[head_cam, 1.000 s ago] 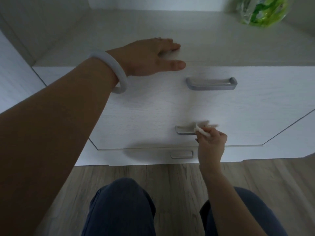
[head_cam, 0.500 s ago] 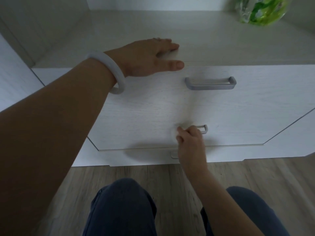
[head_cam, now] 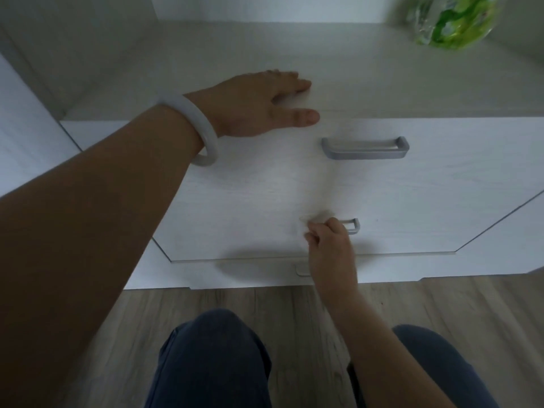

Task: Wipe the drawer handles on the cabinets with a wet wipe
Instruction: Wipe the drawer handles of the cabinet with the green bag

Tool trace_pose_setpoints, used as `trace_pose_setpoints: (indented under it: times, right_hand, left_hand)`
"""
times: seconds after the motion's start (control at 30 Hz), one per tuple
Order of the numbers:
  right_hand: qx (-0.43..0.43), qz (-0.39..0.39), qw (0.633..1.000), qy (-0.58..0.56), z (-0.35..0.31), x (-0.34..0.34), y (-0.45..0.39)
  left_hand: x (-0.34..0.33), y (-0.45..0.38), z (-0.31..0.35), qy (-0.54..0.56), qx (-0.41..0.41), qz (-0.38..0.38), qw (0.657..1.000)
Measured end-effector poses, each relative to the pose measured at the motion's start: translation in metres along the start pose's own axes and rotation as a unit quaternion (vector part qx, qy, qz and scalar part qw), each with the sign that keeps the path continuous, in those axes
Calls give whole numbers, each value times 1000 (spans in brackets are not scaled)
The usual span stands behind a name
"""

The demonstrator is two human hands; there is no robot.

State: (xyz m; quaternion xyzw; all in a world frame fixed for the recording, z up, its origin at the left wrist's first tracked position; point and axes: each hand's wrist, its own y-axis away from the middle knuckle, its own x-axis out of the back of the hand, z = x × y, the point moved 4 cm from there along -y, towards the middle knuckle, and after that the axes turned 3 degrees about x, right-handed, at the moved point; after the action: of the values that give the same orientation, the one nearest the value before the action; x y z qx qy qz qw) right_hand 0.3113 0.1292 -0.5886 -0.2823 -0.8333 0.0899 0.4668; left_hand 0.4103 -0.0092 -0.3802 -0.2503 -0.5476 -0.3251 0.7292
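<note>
A white cabinet (head_cam: 412, 187) fills the view. The left hand (head_cam: 253, 104) rests flat, fingers relaxed, at 11 o'clock. At 6 o'clock the right hand (head_cam: 329, 245) pinches a wet wipe (head_cam: 316, 217) against the middle handle (head_cam: 351, 225), mid-wipe; the lowest handle (head_cam: 301, 269) likely comes next.

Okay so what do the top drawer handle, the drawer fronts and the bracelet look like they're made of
Top drawer handle: likely metal, or metal-look plastic, with a matte silver-grey finish and a soft sheen along its upper face.
Drawer fronts: probably white laminate or painted board, matte, with faint horizontal wood-grain lines.
Bracelet: smooth, pale, milky ring on the left wrist; could be stone, glass or resin, unclear which.
</note>
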Motion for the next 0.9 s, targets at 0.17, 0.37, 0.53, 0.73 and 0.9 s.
trace_pose_setpoints:
  times: [0.17, 0.37, 0.53, 0.73, 0.9]
  right_hand:
    - [-58, 43, 997, 20, 40, 41, 1]
    - [7, -17, 999, 47, -5, 0, -4]
    - [-3, -36, 998, 50, 0, 1, -12]
    - [15, -30, 999, 40, 31, 34, -11]
    - [-99, 45, 992, 65, 73, 71, -10]
  left_hand:
    - [-1, -1, -1, -8, 0, -1, 1000]
    - [0, 0, 2, -11, 0, 2, 1000]
    - [0, 0, 1, -10, 1, 3, 1000]
    - [0, 2, -1, -5, -2, -3, 1000]
    - [1, 1, 0, -6, -2, 6, 1000]
